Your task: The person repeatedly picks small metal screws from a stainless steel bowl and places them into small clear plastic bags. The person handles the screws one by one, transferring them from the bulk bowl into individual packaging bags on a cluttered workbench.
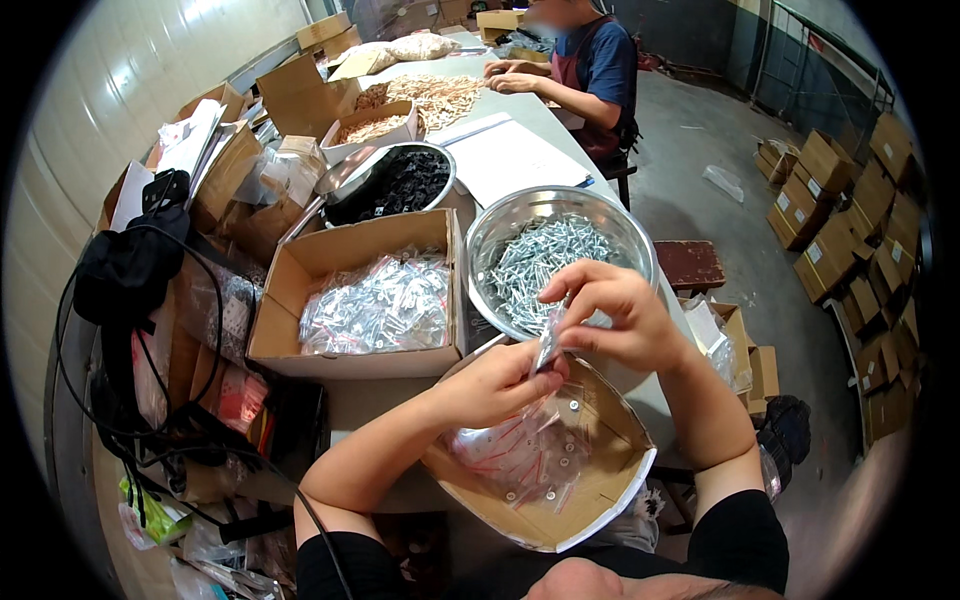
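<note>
My left hand (505, 378) is closed on a small clear plastic bag (547, 342) with shiny metal pieces in it. My right hand (622, 318) pinches at the bag's upper end with thumb and fingers. Just beyond, a steel bowl (480, 262) holds many silvery screws (540, 250). Below my hands, a shallow cardboard tray (622, 468) carries flat clear bags (525, 455) with red edges and small round white parts. To the left, an open cardboard box (350, 368) contains a heap of filled bags (380, 305).
Behind the box stands a metal bowl of black parts (395, 190). Papers (515, 155) and a heap of wooden-coloured pieces (440, 98) lie farther along the table. A co-worker (595, 75) sits there. Stacked cartons (835, 210) line the right; a black bag (130, 270) and cables hang left.
</note>
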{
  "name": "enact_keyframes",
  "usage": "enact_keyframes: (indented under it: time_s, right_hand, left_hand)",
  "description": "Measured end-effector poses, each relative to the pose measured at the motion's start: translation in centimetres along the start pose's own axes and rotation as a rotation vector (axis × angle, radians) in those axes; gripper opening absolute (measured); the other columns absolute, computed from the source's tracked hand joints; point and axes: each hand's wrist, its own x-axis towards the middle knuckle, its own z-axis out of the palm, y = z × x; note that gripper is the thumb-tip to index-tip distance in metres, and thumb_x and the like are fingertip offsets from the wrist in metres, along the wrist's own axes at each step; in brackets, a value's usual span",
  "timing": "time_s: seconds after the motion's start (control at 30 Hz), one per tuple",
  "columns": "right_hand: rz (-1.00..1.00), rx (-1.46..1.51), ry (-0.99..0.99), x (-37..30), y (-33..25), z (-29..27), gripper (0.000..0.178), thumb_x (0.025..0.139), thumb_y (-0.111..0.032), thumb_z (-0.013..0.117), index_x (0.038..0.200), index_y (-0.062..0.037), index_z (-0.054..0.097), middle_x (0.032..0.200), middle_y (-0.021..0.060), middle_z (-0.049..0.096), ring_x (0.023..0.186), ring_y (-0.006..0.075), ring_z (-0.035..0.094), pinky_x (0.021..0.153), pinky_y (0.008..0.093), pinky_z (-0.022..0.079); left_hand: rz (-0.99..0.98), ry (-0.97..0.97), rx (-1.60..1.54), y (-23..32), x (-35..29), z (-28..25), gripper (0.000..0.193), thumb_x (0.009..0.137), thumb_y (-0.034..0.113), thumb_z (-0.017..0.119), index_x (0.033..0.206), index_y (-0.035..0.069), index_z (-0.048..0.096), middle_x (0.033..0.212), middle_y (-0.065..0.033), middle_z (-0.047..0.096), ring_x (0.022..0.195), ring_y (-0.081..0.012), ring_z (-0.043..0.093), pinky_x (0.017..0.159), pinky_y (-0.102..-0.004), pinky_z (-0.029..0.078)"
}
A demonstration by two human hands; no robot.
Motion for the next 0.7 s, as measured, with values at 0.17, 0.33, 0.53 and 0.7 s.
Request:
enact_keyframes:
  time_s: [0.17, 0.33, 0.53, 0.7]
  right_hand:
    - [0.204, 0.078, 0.026, -0.4, 1.1, -0.7, 0.011, 0.076, -0.005, 0.077, 0.080, 0.0002, 0.068, 0.084, 0.0074, 0.068, 0.077, 0.0114, 0.062, 0.070, 0.0246, 0.050]
    - [0.247, 0.000, -0.067, -0.2, 0.6, -0.5, 0.015, 0.076, -0.007, 0.077, 0.085, -0.0006, 0.067, 0.080, 0.0054, 0.068, 0.072, 0.0083, 0.061, 0.064, 0.0225, 0.049]
    - [0.303, -0.051, -0.110, 0.0, -0.1, 0.3, 0.018, 0.078, -0.010, 0.073, 0.090, -0.0001, 0.063, 0.080, 0.0081, 0.066, 0.071, 0.0143, 0.063, 0.064, 0.0266, 0.050]
    - [0.147, -0.242, -0.155, 0.0, 0.6, 0.4, 0.018, 0.081, -0.015, 0.067, 0.089, 0.0004, 0.063, 0.079, 0.0125, 0.062, 0.071, 0.0254, 0.062, 0.064, 0.0328, 0.049]
  left_hand:
    - [-0.027, 0.191, 0.044, 0.8, -0.1, 0.6, 0.028, 0.092, 0.017, 0.061, 0.114, 0.001, 0.055, 0.090, -0.0055, 0.062, 0.082, -0.0103, 0.057, 0.075, -0.0282, 0.048]
    - [-0.005, 0.382, -0.139, 0.5, -0.2, 0.8, 0.028, 0.091, 0.017, 0.065, 0.110, -0.003, 0.058, 0.087, -0.0062, 0.064, 0.076, -0.0088, 0.059, 0.066, -0.0274, 0.049]
    - [0.152, 0.544, 0.282, 1.5, -0.2, 0.5, 0.008, 0.088, 0.007, 0.064, 0.091, 0.000, 0.064, 0.079, -0.0067, 0.062, 0.067, -0.0119, 0.058, 0.061, -0.0249, 0.046]
    - [0.186, 0.633, 0.395, 1.7, 0.0, 1.0, 0.007, 0.086, 0.005, 0.065, 0.085, 0.000, 0.060, 0.074, -0.0083, 0.059, 0.065, -0.0145, 0.057, 0.058, -0.0281, 0.045]
